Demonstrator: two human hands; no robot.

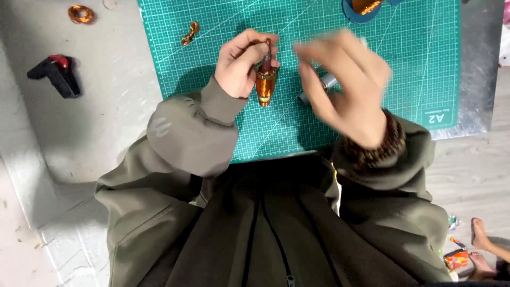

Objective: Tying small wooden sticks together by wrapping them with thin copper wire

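Far left of the frame: black and red tool lying on the grey table, well apart from everything. Above it, upper left corner, small copper coil. Further right, on the green cutting mat, curled scrap of copper wire. Just left of centre: left hand clamped on a copper-wound motor rotor, fingers wrapped round its upper shaft, lower tip pointing down at the mat. Right of centre: right hand blurred, fingers spread apart, holding nothing visible, hovering over a grey cylinder lying on the mat. Top edge: blue holder with more copper.

Likely trouble: rotor gripped only near the top, so could swing or slip and dent its winding against the mat; fast right hand could knock the cylinder rolling.
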